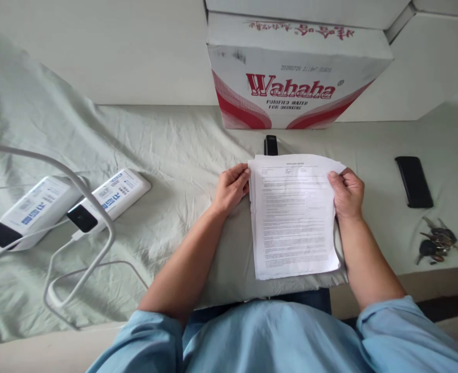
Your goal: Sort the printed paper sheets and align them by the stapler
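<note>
A thin stack of printed white paper sheets lies lengthwise in front of me on a pale green cloth. My left hand grips the stack's upper left edge, fingers curled round it. My right hand holds the upper right corner, thumb on top of the page. The sheets' edges are slightly fanned on the left side. A small black object sits just beyond the top of the papers.
A white and red Wahaha water carton stands at the back. Two white power banks with white cables lie at left. A black phone and a bunch of keys lie at right.
</note>
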